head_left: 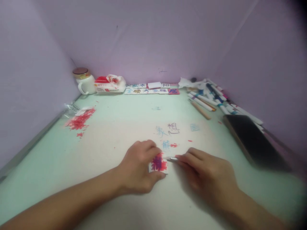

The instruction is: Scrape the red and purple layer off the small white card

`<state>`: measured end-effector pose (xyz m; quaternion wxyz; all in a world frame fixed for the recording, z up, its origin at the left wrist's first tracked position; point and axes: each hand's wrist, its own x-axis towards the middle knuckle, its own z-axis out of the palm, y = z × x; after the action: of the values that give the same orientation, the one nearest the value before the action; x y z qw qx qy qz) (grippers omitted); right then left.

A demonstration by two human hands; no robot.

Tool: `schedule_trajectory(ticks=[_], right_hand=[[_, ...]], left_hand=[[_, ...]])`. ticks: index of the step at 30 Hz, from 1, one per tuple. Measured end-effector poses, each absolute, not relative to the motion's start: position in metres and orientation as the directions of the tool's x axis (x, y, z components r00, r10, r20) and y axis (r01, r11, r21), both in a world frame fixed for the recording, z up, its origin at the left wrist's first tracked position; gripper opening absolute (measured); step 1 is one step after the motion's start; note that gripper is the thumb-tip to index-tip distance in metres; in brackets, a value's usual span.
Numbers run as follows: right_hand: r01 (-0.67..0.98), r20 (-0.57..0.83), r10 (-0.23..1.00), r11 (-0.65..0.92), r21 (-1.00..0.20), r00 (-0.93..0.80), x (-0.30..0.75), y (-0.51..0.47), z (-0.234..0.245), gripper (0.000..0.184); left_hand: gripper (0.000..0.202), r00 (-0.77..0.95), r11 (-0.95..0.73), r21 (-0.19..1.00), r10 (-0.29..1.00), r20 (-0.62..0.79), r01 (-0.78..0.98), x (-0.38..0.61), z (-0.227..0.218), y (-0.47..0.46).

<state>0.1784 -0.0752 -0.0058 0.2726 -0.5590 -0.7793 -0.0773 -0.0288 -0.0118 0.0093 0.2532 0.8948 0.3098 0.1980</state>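
My left hand (pixel 141 166) grips a small white carving block (pixel 165 172) on the tabletop, thumb along its near edge and fingers at its far side. The block's top bears red colour with a purple written character. Closed around a slim silver carving knife (pixel 172 158) is my right hand (pixel 206 172), just right of the block. The knife's tip points left at the block's right edge; whether it touches cannot be made out. Small red shavings (pixel 174 145) lie just beyond the block, beside blue writing on the table.
Red shavings (pixel 81 119) are heaped at left by a clear plastic wrapper (pixel 70 109). Along the back stand a lidded white mug (pixel 86 84), a tissue pack (pixel 109 86) and rows of character tiles (pixel 153 91). Marker pens (pixel 201 101) and a dark phone (pixel 254 140) lie at right.
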Motion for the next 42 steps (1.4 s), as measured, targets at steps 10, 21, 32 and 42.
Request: schedule_trajectory(ticks=[10,21,32,42], right_hand=[[0.854,0.463,0.866,0.378,-0.358,-0.19,0.183,-0.078,-0.004,0.016],[0.9,0.449,0.888,0.27,-0.342,-0.096,0.186,-0.066,-0.005,0.017],[0.951,0.446,0.894,0.099,-0.294,0.045,0.182,-0.064,-0.007,0.021],[0.896,0.394,0.91,0.067,-0.439,0.125,0.188,-0.069,-0.005,0.017]], left_hand=[[0.03,0.718,-0.664,0.582,0.671,0.187,0.469,-0.03,0.009,-0.013],[0.032,0.716,-0.654,0.586,0.677,0.17,0.479,-0.031,0.008,-0.014],[0.061,0.661,-0.574,0.603,0.744,0.1,0.554,-0.03,0.004,-0.014],[0.058,0.679,-0.682,0.591,0.676,0.286,0.43,-0.035,0.0,-0.014]])
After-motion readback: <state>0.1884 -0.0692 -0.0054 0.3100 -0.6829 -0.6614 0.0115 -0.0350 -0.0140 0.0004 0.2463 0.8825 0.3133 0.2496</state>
